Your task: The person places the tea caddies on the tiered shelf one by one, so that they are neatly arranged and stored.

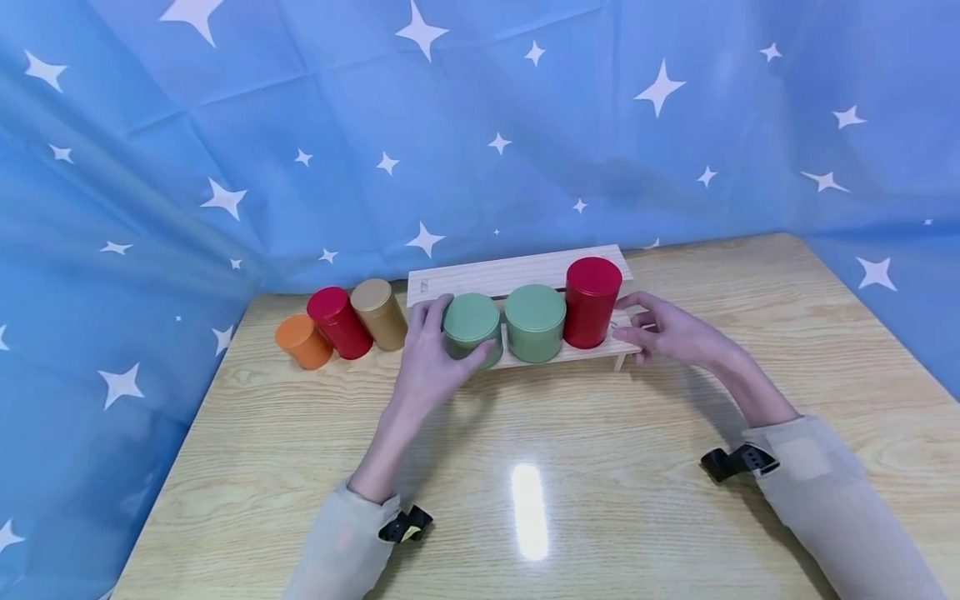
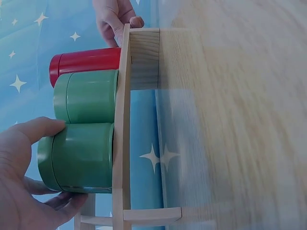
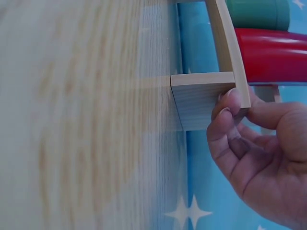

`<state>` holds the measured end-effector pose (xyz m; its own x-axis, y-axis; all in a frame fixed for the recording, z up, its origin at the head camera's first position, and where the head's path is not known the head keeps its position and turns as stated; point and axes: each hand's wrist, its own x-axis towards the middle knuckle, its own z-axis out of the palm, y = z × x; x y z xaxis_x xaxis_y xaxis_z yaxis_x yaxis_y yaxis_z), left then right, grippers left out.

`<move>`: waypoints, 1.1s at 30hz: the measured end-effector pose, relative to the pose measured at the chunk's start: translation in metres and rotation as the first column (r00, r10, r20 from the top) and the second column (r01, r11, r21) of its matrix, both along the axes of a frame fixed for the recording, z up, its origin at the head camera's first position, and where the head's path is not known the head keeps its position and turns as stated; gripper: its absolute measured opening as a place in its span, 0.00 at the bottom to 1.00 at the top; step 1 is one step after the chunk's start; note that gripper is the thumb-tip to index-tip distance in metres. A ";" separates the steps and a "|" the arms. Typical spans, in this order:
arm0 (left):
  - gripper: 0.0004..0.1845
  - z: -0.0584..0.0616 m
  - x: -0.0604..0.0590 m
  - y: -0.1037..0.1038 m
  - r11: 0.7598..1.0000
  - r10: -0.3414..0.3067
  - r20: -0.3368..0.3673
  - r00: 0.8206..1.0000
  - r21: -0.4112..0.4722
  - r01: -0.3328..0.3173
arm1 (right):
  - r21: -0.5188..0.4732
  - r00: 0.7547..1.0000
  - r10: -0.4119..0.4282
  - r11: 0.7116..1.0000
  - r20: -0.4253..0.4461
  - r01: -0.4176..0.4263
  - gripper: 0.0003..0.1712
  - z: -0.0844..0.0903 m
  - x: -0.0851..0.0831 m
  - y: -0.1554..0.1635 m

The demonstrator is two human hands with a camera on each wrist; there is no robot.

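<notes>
A light wooden two-tier rack (image 1: pixel 517 275) stands at the back of the table. On its lower board, left to right, are a green tin (image 1: pixel 471 321), a second green tin (image 1: pixel 535 323) and a tall red tin (image 1: pixel 592 302). My left hand (image 1: pixel 435 350) grips the leftmost green tin, thumb on its near side and fingers round its left side. In the left wrist view that tin (image 2: pixel 79 158) sits on the board right beside the other green one. My right hand (image 1: pixel 663 333) pinches the right end of the lower board (image 3: pixel 230 52), near its leg.
Left of the rack stand a gold tin (image 1: pixel 380 315), a red tin (image 1: pixel 340 323) and a shorter orange tin (image 1: pixel 303 342), close together. A blue curtain with white stars (image 1: pixel 480 125) hangs behind the wooden table (image 1: pixel 600 467).
</notes>
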<state>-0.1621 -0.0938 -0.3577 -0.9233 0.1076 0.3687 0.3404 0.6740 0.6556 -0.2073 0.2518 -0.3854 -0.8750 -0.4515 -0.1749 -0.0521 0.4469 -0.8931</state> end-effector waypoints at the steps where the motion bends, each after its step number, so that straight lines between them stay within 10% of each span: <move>1: 0.40 0.000 0.000 0.000 1.000 -0.001 0.003 1.000 0.002 0.001 | 0.000 1.000 -0.001 1.000 0.001 0.001 0.33 0.001 0.000 -0.001; 21: 0.47 0.011 0.005 -0.028 0.997 -0.051 -0.032 0.998 0.064 0.053 | -0.016 1.000 -0.007 1.000 0.015 0.007 0.33 0.001 0.001 -0.002; 33: 0.35 0.021 0.002 -0.077 0.995 0.029 -0.197 0.980 0.096 -0.010 | -0.027 0.999 -0.006 1.000 0.034 0.007 0.34 0.001 0.000 -0.002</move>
